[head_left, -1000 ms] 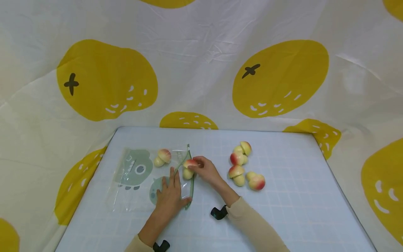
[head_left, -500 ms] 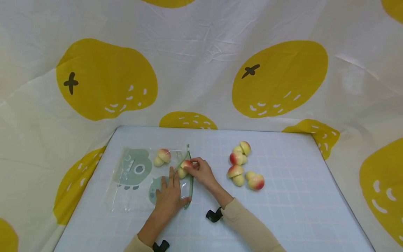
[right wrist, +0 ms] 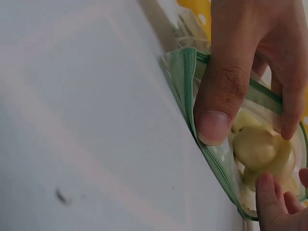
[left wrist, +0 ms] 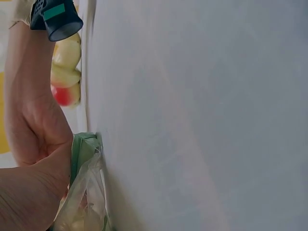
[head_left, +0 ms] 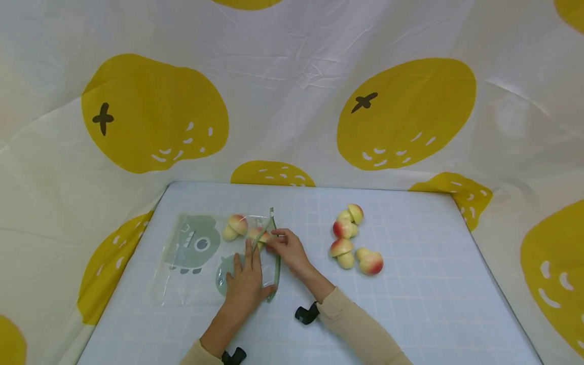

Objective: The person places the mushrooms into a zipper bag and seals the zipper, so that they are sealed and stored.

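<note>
Bag [head_left: 196, 243] of glossy clear plastic holds two smooth, mushroom-shaped pieces [head_left: 238, 223].

A second ago we saw the mushroom [head_left: 254, 233] lying across the rim of the bag [head_left: 196, 235]; now it has slid in under the upper edge [head_left: 261, 237], and that green strip crosses its cap. Inside the bag, its gap to the inner mushroom [head_left: 235, 227] has narrowed until the two sit just beside each other. We also find the right hand [head_left: 290, 251] closer in at the bag's mouth, and its sleeve [head_left: 360, 324] shifted toward the bag.
</note>
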Demonstrator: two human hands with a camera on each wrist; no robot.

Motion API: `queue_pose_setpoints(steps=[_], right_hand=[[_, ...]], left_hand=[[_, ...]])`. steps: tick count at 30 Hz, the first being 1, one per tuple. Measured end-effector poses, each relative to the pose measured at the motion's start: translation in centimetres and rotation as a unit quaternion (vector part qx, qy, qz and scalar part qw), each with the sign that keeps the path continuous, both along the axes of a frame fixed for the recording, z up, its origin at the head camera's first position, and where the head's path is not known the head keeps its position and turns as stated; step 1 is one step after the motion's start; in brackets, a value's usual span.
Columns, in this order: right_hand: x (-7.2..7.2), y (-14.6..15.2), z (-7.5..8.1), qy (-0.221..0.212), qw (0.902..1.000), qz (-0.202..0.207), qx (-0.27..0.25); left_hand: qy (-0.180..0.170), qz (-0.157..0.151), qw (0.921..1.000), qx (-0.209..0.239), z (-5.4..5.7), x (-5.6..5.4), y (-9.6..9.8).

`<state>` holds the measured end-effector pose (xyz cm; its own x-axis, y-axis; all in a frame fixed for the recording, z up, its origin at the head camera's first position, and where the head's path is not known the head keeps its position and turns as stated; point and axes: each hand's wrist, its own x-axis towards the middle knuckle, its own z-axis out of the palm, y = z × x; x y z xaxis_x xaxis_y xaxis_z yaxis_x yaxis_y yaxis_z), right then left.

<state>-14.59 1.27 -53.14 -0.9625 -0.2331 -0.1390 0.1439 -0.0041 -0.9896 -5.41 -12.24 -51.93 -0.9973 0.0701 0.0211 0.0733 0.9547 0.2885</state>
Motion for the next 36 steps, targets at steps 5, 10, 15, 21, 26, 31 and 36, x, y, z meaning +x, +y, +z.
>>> queue_pose_setpoints(steps=[5, 10, 15, 21, 26, 31, 36], right_hand=[[0.0, -0.2, -0.2, -0.022, 0.996, 0.013, -0.086], [-0.3, -0.3, -0.5, -0.039, 0.9913, 0.042, -0.118], [-0.6, -0.6, -0.6, -0.072, 0.9842, 0.063, -0.149], [-0.8, -1.0, -0.8, -0.092, 0.976, 0.076, -0.182], [-1.0, -1.3, -0.9, -0.111, 0.9699, 0.086, -0.199], [-1.4, -1.7, -0.7, -0.15, 0.96, 0.086, -0.22], [-1.6, -2.1, -0.3, -0.171, 0.9449, 0.111, -0.256]], left_hand=[[0.002, -0.001, 1.0, -0.005, 0.1, 0.0, 0.0], [0.003, 0.0, 1.0, -0.007, 0.2, 0.0, 0.0], [0.0, 0.001, 1.0, -0.002, 0.3, 0.0, 0.1], [-0.001, -0.002, 1.0, -0.001, 0.4, 0.1, 0.1], [0.0, -0.003, 1.0, -0.009, 0.3, 0.1, 0.1], [0.002, -0.002, 1.0, -0.007, 0.1, 0.0, 0.1], [0.002, -0.001, 1.0, -0.001, 0.0, 0.0, 0.1]])
